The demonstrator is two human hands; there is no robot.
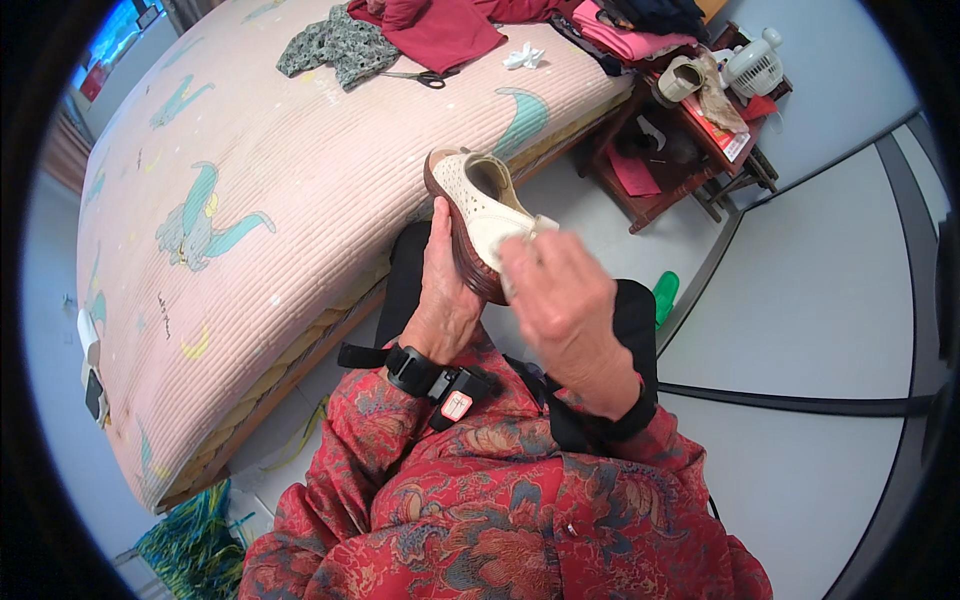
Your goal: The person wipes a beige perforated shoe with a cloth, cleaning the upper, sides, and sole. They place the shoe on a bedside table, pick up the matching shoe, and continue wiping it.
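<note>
A cream perforated sandal-type shoe (484,214) with a brown sole is held up over my lap, one end pointing away from me. My left hand (444,285) grips it by the sole from the left and below. Close against the near right end of the shoe is my right hand (559,300), its fingers curled and blurred. Whether those fingers pinch a strap, a small cloth or nothing cannot be made out. A pale strap end or tab (546,223) shows just beyond the right knuckles.
A bed with a pink quilted cover (300,165) stands ahead and left, bearing clothes (442,37), scissors (429,79) and crumpled white tissue (523,57). At upper right, a wooden side table (701,161) holds another cream shoe (680,79) and a small fan (754,67). A green slipper (665,296) lies on the floor.
</note>
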